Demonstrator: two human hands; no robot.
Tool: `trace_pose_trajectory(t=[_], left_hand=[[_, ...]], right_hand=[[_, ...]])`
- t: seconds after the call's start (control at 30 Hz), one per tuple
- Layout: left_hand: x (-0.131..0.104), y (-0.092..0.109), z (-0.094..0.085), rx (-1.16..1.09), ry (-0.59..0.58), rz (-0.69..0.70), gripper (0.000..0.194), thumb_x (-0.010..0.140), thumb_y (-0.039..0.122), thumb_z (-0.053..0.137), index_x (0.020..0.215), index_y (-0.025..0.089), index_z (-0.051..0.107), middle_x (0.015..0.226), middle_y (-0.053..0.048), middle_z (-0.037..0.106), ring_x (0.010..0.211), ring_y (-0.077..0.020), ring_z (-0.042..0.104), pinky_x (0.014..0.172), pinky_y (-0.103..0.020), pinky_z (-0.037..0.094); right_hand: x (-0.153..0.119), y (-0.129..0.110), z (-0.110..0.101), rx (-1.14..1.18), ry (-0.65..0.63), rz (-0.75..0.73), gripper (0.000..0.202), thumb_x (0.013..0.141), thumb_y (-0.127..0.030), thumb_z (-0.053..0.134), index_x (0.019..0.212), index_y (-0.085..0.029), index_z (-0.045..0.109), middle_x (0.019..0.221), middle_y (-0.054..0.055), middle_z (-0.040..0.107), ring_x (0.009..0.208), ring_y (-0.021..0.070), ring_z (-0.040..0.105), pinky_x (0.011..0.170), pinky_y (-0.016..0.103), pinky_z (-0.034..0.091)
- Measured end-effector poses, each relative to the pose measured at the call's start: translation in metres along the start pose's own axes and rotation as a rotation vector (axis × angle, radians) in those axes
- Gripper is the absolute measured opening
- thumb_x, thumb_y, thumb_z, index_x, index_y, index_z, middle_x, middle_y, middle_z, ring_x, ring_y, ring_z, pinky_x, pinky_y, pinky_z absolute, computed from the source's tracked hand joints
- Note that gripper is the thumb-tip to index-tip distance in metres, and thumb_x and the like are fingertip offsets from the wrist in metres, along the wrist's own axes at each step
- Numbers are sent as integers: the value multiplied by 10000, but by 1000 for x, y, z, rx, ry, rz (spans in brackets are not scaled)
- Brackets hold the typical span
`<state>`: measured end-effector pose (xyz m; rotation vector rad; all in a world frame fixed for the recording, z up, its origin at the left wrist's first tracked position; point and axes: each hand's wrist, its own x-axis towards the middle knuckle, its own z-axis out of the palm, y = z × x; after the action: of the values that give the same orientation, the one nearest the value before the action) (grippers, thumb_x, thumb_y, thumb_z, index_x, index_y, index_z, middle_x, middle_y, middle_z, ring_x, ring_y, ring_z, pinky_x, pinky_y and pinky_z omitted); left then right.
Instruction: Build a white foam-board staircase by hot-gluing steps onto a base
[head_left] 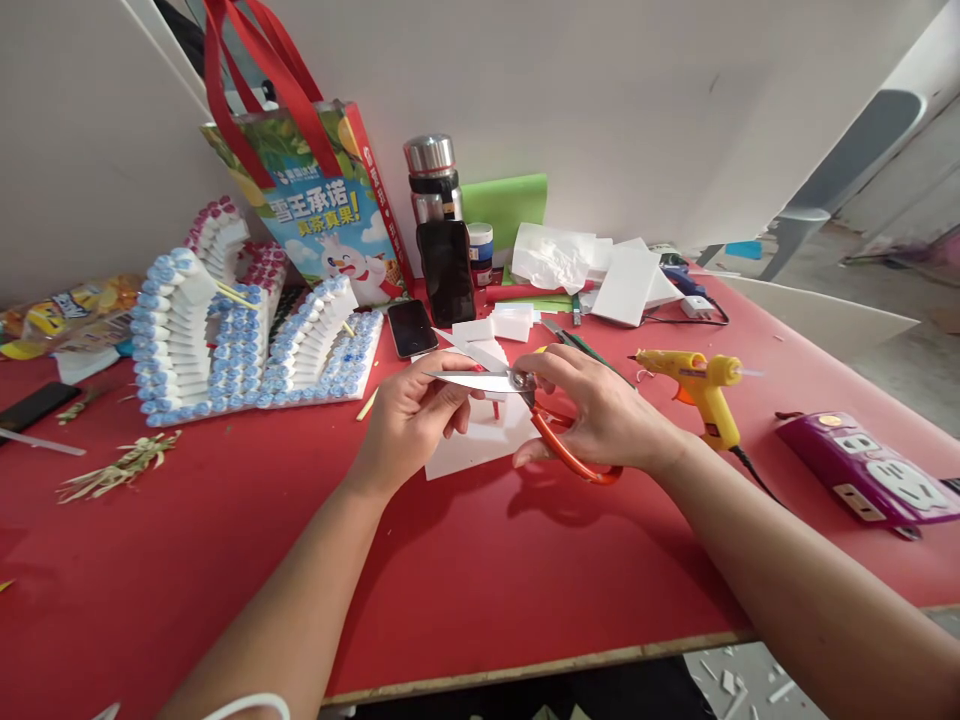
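Scissors with orange-red handles (576, 460) are in my right hand (600, 405), its fingers around the pivot and upper handle. Their blades point left and reach my left hand (411, 415). The fingers of my left hand are pinched together near the blade tips; whatever they hold is too small or hidden to name. Below both hands, white paper (457, 458) lies on the red table (480, 580). Beyond them are small white pieces (513, 322).
Blue-and-white folded models (176, 345) and a printed bag (322, 210) stand at the back left. Behind my hands are a black phone (445, 272) and a steel flask (430, 155). A yellow glue gun (701, 385) and a purple power strip (862, 470) lie right.
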<state>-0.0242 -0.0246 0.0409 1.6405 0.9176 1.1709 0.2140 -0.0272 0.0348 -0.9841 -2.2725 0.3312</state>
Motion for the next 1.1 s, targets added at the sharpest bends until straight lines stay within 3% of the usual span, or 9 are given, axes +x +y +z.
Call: trace_pose_trajectory(t=[0.73, 1.1], left_hand=[[3, -2, -1, -6, -35, 9, 162, 936, 308, 665, 873, 172, 727, 767, -29, 636, 521, -94, 541, 484, -258, 412], [4, -4, -2, 41, -29, 12, 218, 948, 298, 641, 796, 162, 717, 743, -32, 634, 517, -95, 545, 479, -261, 426]], right_hand=[[-2, 3, 1, -5, -4, -7, 724, 744, -719, 735, 1191, -165, 608, 896, 58, 628, 760, 178, 527, 688, 289, 433], [-2, 5, 3, 40, 18, -28, 653, 784, -659, 741, 1170, -146, 623, 868, 47, 638, 715, 150, 508, 655, 265, 418]])
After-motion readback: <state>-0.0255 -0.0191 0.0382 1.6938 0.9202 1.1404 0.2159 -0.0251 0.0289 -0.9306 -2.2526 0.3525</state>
